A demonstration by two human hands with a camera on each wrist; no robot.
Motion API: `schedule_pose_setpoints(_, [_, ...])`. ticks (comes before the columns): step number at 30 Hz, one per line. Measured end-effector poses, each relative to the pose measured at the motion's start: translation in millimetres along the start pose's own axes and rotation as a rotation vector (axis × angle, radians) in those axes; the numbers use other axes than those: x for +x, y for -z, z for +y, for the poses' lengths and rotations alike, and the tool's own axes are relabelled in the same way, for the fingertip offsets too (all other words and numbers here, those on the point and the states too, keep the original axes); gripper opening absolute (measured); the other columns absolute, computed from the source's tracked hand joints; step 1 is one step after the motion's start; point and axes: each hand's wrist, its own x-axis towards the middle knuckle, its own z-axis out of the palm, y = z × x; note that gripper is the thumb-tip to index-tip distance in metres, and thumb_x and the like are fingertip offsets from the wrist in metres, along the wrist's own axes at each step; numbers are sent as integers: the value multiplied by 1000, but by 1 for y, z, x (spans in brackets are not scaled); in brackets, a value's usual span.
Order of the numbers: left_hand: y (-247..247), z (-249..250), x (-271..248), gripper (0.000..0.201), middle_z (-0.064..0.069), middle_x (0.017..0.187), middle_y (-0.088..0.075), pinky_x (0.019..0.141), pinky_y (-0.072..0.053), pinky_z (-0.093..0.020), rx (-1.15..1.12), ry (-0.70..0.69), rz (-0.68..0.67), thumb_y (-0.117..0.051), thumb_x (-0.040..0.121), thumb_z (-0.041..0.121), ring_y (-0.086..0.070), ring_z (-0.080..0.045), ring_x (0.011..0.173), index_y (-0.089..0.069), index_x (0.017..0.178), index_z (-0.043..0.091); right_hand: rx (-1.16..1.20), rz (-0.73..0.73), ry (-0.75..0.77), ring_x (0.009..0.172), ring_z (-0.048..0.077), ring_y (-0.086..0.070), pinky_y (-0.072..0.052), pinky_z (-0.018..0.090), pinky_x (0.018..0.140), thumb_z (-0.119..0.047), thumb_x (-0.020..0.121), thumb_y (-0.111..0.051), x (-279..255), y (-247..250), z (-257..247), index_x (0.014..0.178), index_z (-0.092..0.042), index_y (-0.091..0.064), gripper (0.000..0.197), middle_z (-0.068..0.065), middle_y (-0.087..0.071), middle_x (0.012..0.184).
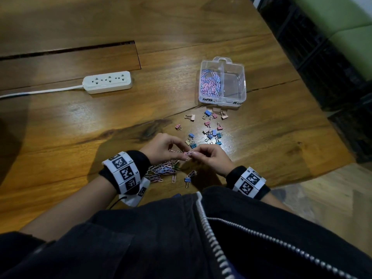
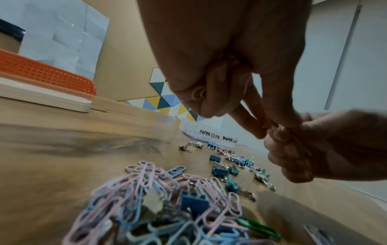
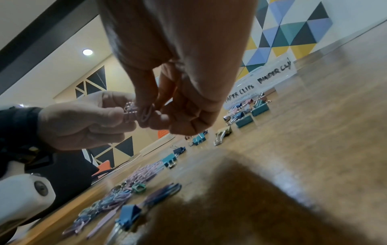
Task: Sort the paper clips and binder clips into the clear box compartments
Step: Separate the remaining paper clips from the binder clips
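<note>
At the far left of the tabletop (image 1: pixel 100 121) lay a white power strip (image 1: pixel 108 82), clear of the work, and nearer the person a heap of paper clips (image 1: pixel 161 170) waited directly under the left hand (image 1: pixel 161 147), whose grip pinched a small bunch of linked clips (image 1: pixel 177 152). The right hand (image 1: pixel 211 156) met it in mid-air, its grip pinching one pink clip (image 1: pixel 189 153), apparently to pull tangled clips apart before dropping them in. Further right, loose binder clips (image 1: pixel 210 131) were scattered before the clear box (image 1: pixel 222 82), its left compartment holding paper clips, its right apparently empty.
</note>
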Motion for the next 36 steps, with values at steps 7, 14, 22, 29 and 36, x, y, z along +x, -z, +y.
schedule_pose_setpoints(7, [-3,-2,2,30,-7,110,-69,91,-47,-25,-28,8,-22,-64,82,11,-63,-16,103,-65,112,9,-2,-40,3,63,-5,-54,-46,13,63,-3,90,-45,-1,2,-8,80,-10,-59,19,-2,-55,74])
schedule_pose_setpoints(14, [-4,-9,9,28,-1,109,-68,79,-44,-18,153,61,117,-65,83,23,-57,-9,92,-66,110,17,-92,-43,-16,64,-5,-60,-52,16,69,-2,82,-59,1,0,-7,92,6,-62,13,-3,-61,77])
schedule_pose_setpoints(22, [-5,-14,32,43,2,126,-59,95,-44,-34,430,212,90,-61,85,32,-54,-18,116,-52,127,25,-282,-40,-79,95,21,-59,-47,32,90,-7,81,-63,2,-15,-6,97,-1,-65,18,14,-65,102])
schedule_pose_setpoints(29, [0,-21,13,59,-1,119,-50,83,-50,-32,558,310,-123,-61,73,60,-56,-20,103,-50,117,22,-385,-72,-108,108,17,-53,-39,25,94,-1,90,-46,7,-16,-9,115,-6,-60,29,12,-59,119])
schedule_pose_setpoints(36, [-22,-18,4,68,-3,120,-48,67,-44,-28,700,219,-89,-60,73,61,-57,-22,99,-42,125,21,-567,63,-115,115,21,-45,-36,30,100,-5,89,-46,11,-5,-9,123,-13,-52,35,9,-45,127])
